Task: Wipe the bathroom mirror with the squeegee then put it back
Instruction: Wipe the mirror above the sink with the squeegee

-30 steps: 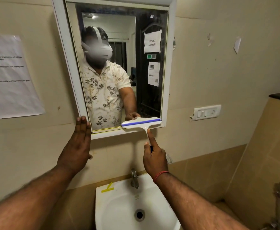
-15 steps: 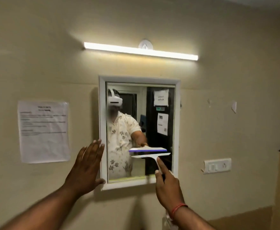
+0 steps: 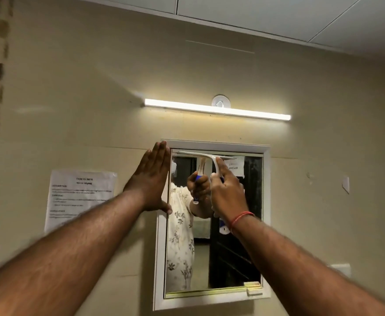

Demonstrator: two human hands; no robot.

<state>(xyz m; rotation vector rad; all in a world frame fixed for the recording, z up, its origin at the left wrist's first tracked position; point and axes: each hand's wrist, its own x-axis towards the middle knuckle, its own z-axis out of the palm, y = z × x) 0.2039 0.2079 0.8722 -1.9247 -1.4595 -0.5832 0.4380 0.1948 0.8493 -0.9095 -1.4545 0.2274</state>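
Gripping the squeegee (image 3: 206, 156) handle, right hand (image 3: 229, 192) sets its blade crosswise at mirror (image 3: 232, 247) top just above the knuckles — left hand (image 3: 151, 181), flat & empty, braces frame alongside, so pull runs down.

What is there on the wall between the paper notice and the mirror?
In the head view, the left hand lies flat there, against the mirror frame's left edge, right of the paper notice.

A lit tube light (image 3: 216, 109) on a beige wall (image 3: 84, 87), paper notice (image 3: 79, 197) beside.
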